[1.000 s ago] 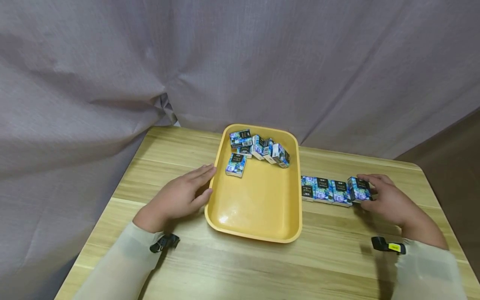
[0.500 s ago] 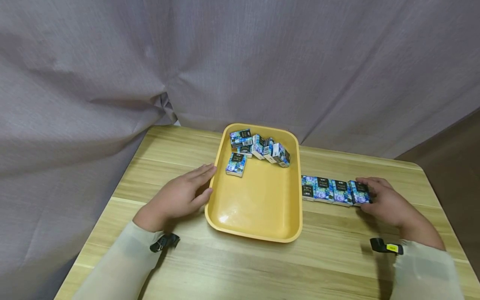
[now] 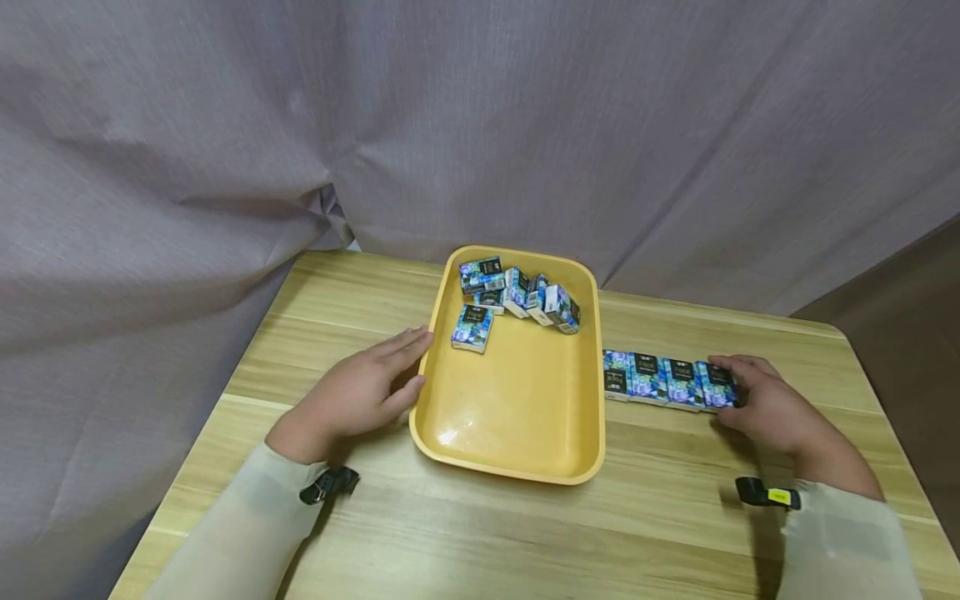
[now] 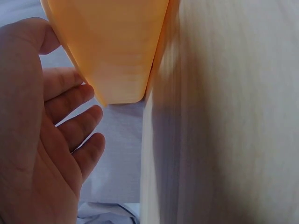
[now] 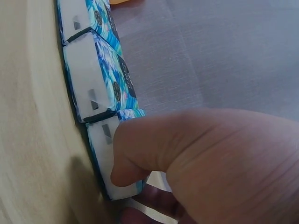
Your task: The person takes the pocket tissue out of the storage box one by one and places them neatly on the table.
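My right hand grips the end box of a row of small blue floral boxes on the table. In the right wrist view the thumb presses the white side of that box, with fingers behind it. Its neighbour lies flush against it. My left hand rests its fingertips on the left rim of a yellow tray; in the left wrist view the fingers are relaxed along the tray's edge. Several matching boxes lie loosely at the tray's far end.
The row runs from the tray's right wall toward the right hand. A wooden table bears everything, with a grey curtain hanging behind its back edge. Dark straps with small devices sit at both wrists.
The right hand has lowered the end box and brought it level against the row's right end, shifting slightly left. The left hand and tray stay in place.
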A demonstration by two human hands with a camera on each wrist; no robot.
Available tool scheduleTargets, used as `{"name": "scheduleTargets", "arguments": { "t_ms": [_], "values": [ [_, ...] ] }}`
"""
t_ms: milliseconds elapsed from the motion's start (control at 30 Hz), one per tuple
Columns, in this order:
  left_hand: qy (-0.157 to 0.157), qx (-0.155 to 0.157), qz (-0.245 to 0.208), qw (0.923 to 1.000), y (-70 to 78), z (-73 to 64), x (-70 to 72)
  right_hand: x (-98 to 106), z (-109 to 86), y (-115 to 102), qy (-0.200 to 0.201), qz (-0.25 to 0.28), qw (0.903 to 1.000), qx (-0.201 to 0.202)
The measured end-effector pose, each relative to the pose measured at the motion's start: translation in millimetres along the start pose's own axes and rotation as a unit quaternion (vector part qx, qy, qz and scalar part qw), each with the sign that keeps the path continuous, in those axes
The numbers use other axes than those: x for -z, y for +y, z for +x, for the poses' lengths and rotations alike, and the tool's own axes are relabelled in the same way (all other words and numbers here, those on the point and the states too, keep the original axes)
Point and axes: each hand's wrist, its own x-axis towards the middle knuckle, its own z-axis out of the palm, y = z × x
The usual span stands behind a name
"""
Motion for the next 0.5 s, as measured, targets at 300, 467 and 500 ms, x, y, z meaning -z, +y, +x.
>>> {"name": "scheduleTargets", "arguments": {
  "t_ms": [300, 467, 500],
  "values": [
    [-0.011, 0.009, 0.0, 0.9999, -0.6, -0.1, 1.3, -0.6, 0.0, -2.3, -0.003, 0.001, 1.0, -0.004],
    [-0.013, 0.009, -0.001, 0.9999, -0.5, -0.4, 1.4, -0.1, -0.5, -4.7, -0.001, 0.005, 1.0, 0.001],
    [-0.011, 0.007, -0.001, 0.9999, -0.4, -0.5, 1.5, 0.0, -0.6, -5.4, 0.003, 0.005, 1.0, 0.004]
  ]
}}
